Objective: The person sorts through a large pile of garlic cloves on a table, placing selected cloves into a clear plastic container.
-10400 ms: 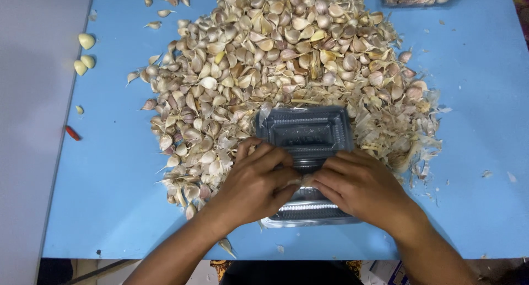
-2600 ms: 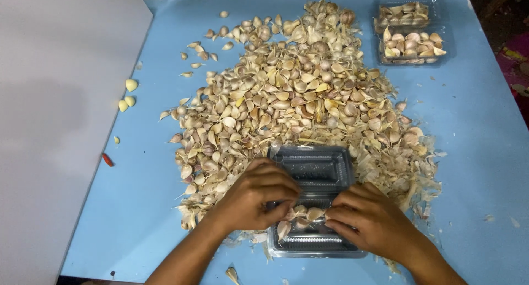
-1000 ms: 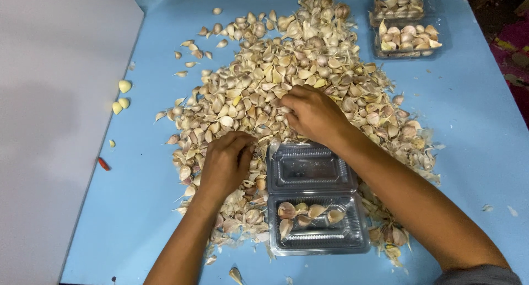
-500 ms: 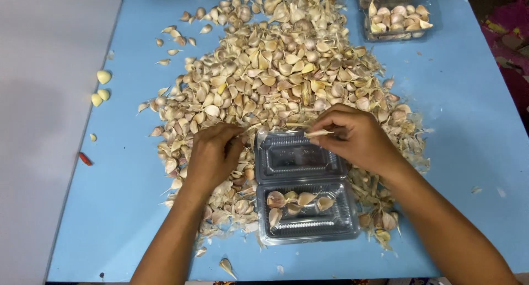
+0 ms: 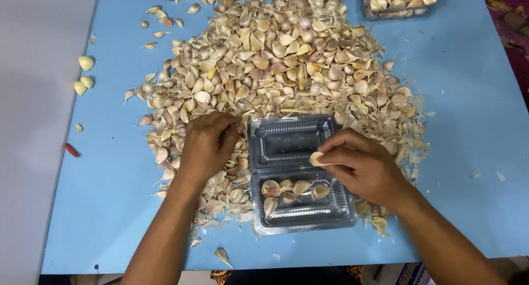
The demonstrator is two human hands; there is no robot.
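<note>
Clear plastic clamshell container (image 5: 300, 175): lay open on the blue tabletop (image 5: 468, 152), at the near edge of the garlic heap, between the 2 hands. Hinged lid part empty; near tray held about 6 unpeeled cloves (image 5: 292, 188).

Right hand (image 5: 363, 166): hovered over the container's right side, thumb and fingertips pinched together on 1 garlic clove (image 5: 316, 158), held just above the hinge.

Left hand (image 5: 206, 147): rested palm down on the heap just left of the container, fingers curled among the cloves; whether they were closed on anything could not be told.

Garlic heap (image 5: 275, 64): unpeeled cloves and loose papery skin, spread across the middle of the tabletop.

Second clear container (image 5: 397, 1): far right corner, filled with cloves.

3 peeled cloves (image 5: 84, 75): on the grey surface left of the tabletop, with a small red scrap (image 5: 72, 150) nearer.
</note>
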